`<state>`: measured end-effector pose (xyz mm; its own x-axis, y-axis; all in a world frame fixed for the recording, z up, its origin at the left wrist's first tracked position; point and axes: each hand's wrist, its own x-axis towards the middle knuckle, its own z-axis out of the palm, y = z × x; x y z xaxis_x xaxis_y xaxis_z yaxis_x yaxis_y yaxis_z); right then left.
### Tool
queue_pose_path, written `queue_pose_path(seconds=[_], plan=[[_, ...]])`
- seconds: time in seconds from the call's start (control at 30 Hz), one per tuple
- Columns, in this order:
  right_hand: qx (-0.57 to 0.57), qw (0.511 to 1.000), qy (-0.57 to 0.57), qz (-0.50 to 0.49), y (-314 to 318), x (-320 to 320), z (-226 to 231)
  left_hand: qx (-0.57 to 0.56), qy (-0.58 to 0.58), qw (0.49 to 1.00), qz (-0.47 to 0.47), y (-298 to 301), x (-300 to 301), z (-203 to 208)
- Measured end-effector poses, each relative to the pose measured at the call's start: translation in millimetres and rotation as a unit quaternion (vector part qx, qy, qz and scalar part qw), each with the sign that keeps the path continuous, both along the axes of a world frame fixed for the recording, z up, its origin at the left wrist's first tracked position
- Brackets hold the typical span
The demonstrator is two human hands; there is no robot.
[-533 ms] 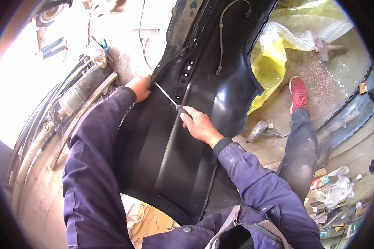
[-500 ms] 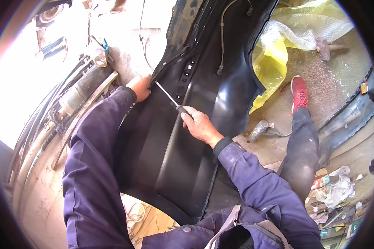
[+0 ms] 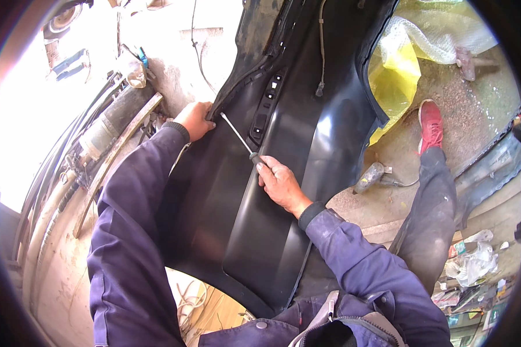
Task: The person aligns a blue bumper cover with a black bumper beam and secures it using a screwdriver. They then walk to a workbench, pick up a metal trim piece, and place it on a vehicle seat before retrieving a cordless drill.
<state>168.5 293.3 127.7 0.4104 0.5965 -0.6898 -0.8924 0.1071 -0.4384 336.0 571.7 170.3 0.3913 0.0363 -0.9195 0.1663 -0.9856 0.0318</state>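
A large black car fender panel [image 3: 272,196] stands in front of me, curving from the top middle down to the bottom. My left hand [image 3: 195,119] grips its left edge near the top. My right hand [image 3: 281,184] is closed around the handle of a screwdriver [image 3: 237,134]. The thin metal shaft points up and left, and its tip sits at the panel's edge close to my left fingers. Both arms wear dark blue sleeves.
Hoses and dusty engine parts [image 3: 107,130] lie to the left. A yellow plastic sheet [image 3: 396,78] sits behind the panel at the right. My leg with a red shoe [image 3: 429,122] stands on the dirt floor beside a hammer-like tool [image 3: 369,177]. Litter [image 3: 472,266] lies lower right.
Both hands keep their grip and hardly shift. The screwdriver tip stays at the panel's edge near my left hand.
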Motion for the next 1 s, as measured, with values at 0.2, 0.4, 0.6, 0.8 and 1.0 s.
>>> queue_pose_path(seconds=[0.2, 0.4, 0.6, 0.8, 1.0], plan=[[-0.004, 1.0, 0.026, -0.01, 9.2, -4.7, -1.0, 0.017, -0.001, 1.0, 0.016, 3.1, -0.5, -1.3], [-0.014, 0.999, 0.04, -0.019, 12.4, -12.8, 6.2, 0.005, 0.013, 0.996, 0.087, 10.8, -9.0, -10.2], [-0.015, 0.999, 0.044, -0.024, 12.3, -18.6, 7.6, 0.007, 0.016, 0.995, 0.103, 12.6, -12.5, -14.0], [-0.004, 0.999, 0.043, -0.029, 17.5, -23.9, 6.9, 0.014, 0.027, 0.993, 0.113, 16.1, -13.3, -15.5], [0.006, 0.998, 0.055, -0.042, 21.9, -25.5, 6.0, -0.014, 0.031, 0.985, 0.168, 19.8, -15.3, -18.5]])
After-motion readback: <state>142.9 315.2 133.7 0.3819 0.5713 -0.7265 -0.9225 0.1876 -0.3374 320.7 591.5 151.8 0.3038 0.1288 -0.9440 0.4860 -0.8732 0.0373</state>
